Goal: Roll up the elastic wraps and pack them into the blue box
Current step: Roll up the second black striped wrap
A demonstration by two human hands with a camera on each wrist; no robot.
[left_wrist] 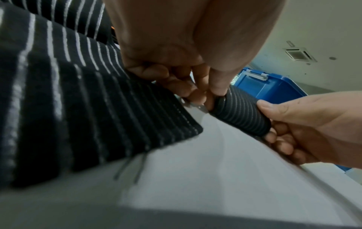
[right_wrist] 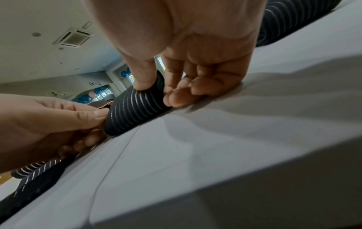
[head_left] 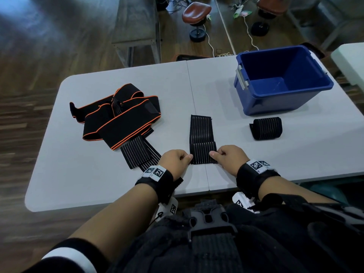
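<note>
A black elastic wrap with thin white stripes [head_left: 201,131] lies lengthwise at the middle of the grey table [head_left: 98,184]. Its near end is turned into a small roll [head_left: 202,153] [left_wrist: 240,113] [right_wrist: 135,108]. My left hand [head_left: 176,160] [left_wrist: 176,72] pinches the roll's left end, thumb on top. My right hand [head_left: 229,157] [right_wrist: 186,74] pinches its right end the same way. A rolled striped wrap [head_left: 266,128] rests in front of the blue box [head_left: 283,81], which stands open at the far right with nothing in it.
A long black wrap with orange edging [head_left: 122,113] lies heaped on the table's left half. Another striped wrap [head_left: 140,154] [left_wrist: 68,108] sticks out from under it beside my left wrist. Stools and cables are on the floor beyond the table.
</note>
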